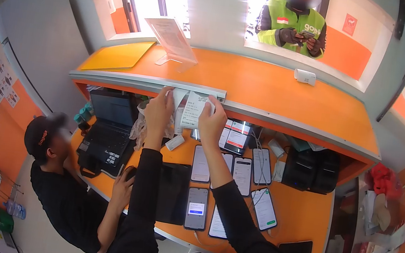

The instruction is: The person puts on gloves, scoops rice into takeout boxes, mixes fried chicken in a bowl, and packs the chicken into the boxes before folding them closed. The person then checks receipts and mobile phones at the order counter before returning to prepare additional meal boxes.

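Note:
A printed paper receipt hangs just below the metal rail along the shelf's front edge. My right hand pinches this receipt at its right side, fingertips near the rail. Another white paper slip hangs to its left. My left hand is closed at that slip's left edge, fingertips up against the rail. Below my arms, several phones with lit screens lie on the orange desk, and a black flat panel lies left of them.
A co-worker in a black cap sits at left, a hand on a mouse, before a laptop. Black printers stand under the shelf at right. A clear sign holder and paper roll sit on top. A person in green stands outside the window.

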The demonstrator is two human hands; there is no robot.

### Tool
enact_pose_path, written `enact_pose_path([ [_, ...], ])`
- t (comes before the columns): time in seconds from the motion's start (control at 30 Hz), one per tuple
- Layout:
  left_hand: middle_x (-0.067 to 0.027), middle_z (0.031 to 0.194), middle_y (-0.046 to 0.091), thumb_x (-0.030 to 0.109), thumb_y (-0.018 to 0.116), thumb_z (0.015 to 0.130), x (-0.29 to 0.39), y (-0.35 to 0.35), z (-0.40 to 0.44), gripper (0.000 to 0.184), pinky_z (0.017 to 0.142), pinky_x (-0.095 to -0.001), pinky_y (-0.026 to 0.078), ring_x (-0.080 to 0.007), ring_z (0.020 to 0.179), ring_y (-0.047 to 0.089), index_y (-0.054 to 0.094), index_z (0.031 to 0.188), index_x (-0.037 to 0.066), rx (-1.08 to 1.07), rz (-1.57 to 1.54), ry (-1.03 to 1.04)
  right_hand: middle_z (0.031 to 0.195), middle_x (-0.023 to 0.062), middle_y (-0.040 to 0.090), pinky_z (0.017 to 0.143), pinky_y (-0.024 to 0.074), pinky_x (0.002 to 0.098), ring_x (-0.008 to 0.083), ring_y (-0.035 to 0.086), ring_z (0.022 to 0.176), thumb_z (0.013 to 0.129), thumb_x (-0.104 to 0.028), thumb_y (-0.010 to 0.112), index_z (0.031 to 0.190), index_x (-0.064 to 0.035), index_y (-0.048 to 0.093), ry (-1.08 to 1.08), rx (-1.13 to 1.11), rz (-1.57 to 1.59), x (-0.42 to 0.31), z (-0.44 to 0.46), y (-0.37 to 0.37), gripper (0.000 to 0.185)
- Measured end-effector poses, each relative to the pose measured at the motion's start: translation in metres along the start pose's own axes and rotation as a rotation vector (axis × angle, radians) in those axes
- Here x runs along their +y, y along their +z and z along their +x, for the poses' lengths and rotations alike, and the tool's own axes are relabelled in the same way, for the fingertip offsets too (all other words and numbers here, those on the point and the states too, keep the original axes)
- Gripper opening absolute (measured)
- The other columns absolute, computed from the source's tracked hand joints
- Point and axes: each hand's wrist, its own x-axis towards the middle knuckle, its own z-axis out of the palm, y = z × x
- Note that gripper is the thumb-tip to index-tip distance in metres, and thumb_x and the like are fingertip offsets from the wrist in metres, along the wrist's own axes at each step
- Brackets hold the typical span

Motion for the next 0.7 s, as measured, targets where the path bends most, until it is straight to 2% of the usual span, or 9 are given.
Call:
enact_pose_path([
  [0.07, -0.0197, 0.074, 0.066, 0.032, 0.051, 0.094, 0.0, -0.002, 0.004, 0.024, 0.061, -0.0479, 0.05, -0.0399, 0.072, 0.065, 0.064, 0.108, 0.019, -0.014, -0.004, -0.012, 0.103, 0.0258, 0.066, 0.087, 0.0491, 0.0407, 0.0389, 0.063, 0.099, 0.089, -0.01, 0.054, 0.105, 0.0052, 0.065, 0.01, 0.057, -0.059, -0.004, 0.001, 0.006, 0.025],
  [0.2, -0.021, 0.073, 0.065, 0.033, 0.058, 0.091, -0.003, 0.002, 0.007, 0.024, 0.061, -0.0446, 0.049, -0.0386, 0.071, 0.065, 0.067, 0.104, 0.015, 0.062, -0.038, 0.038, 0.084, 0.0234, 0.068, 0.075, 0.0528, 0.0434, 0.0401, 0.067, 0.083, 0.086, -0.014, 0.057, 0.1, -0.0004, 0.068, 0.077, 0.118, -0.157, -0.016, 0.001, 0.013, 0.022],
  [0.3, -0.0219, 0.076, 0.065, 0.034, 0.062, 0.088, -0.004, 0.003, 0.007, 0.024, 0.065, -0.0461, 0.05, -0.0408, 0.075, 0.064, 0.067, 0.101, 0.015, 0.113, -0.079, 0.003, 0.077, 0.0211, 0.068, 0.07, 0.0525, 0.0432, 0.0379, 0.067, 0.076, 0.084, -0.015, 0.059, 0.097, -0.0039, 0.068, 0.232, 0.089, -0.103, -0.014, 0.006, 0.013, 0.019],
  [0.33, -0.0223, 0.079, 0.066, 0.035, 0.063, 0.087, 0.0, 0.002, 0.008, 0.024, 0.068, -0.0477, 0.051, -0.0423, 0.078, 0.064, 0.067, 0.1, 0.016, 0.119, -0.095, -0.028, 0.069, 0.0174, 0.067, 0.065, 0.0512, 0.0434, 0.0358, 0.067, 0.068, 0.082, -0.016, 0.062, 0.091, -0.0058, 0.068, 0.239, 0.122, 0.002, -0.014, 0.006, 0.016, 0.014],
  [0.43, -0.0225, 0.078, 0.065, 0.034, 0.064, 0.086, 0.002, 0.002, 0.009, 0.024, 0.068, -0.047, 0.05, -0.0417, 0.077, 0.064, 0.067, 0.1, 0.016, 0.123, -0.066, 0.021, 0.067, 0.0161, 0.067, 0.065, 0.0507, 0.0369, 0.0276, 0.068, 0.064, 0.079, -0.011, 0.067, 0.086, -0.0046, 0.066, 0.303, 0.149, 0.048, -0.014, 0.013, 0.01, 0.01],
  [0.47, -0.0218, 0.075, 0.064, 0.034, 0.063, 0.086, 0.003, 0.003, 0.009, 0.023, 0.065, -0.0462, 0.05, -0.0403, 0.074, 0.064, 0.067, 0.1, 0.016, 0.148, -0.035, 0.043, 0.068, 0.0154, 0.067, 0.064, 0.0505, 0.0376, 0.0284, 0.067, 0.065, 0.078, -0.013, 0.069, 0.082, -0.0049, 0.063, 0.307, 0.166, 0.028, -0.015, 0.015, 0.008, 0.011],
  [0.57, -0.0211, 0.074, 0.064, 0.033, 0.062, 0.087, 0.025, -0.015, 0.008, 0.021, 0.064, -0.0469, 0.049, -0.0391, 0.072, 0.063, 0.067, 0.101, 0.017, 0.066, -0.092, 0.025, 0.07, 0.0152, 0.067, 0.064, 0.0507, 0.0392, 0.0319, 0.067, 0.068, 0.078, -0.016, 0.07, 0.081, -0.0063, 0.061, 0.292, 0.192, -0.083, -0.015, 0.021, 0.007, 0.013],
  [0.67, -0.02, 0.073, 0.064, 0.03, 0.06, 0.088, 0.054, -0.039, 0.011, 0.019, 0.062, -0.0463, 0.049, -0.0383, 0.069, 0.062, 0.068, 0.101, 0.019, -0.278, -0.106, 0.163, 0.071, 0.015, 0.066, 0.064, 0.0507, 0.0422, 0.0357, 0.066, 0.071, 0.078, -0.018, 0.07, 0.079, -0.0079, 0.06, 0.238, 0.211, -0.191, -0.014, 0.023, 0.008, 0.015],
  [0.7, -0.02, 0.074, 0.064, 0.03, 0.06, 0.088, 0.054, -0.033, 0.009, 0.019, 0.062, -0.0459, 0.049, -0.0382, 0.068, 0.062, 0.068, 0.102, 0.02, -0.233, -0.035, 0.26, 0.071, 0.0151, 0.066, 0.064, 0.0508, 0.0431, 0.0361, 0.066, 0.071, 0.078, -0.02, 0.07, 0.079, -0.0082, 0.06, 0.219, 0.205, -0.204, -0.009, 0.023, 0.01, 0.015],
])
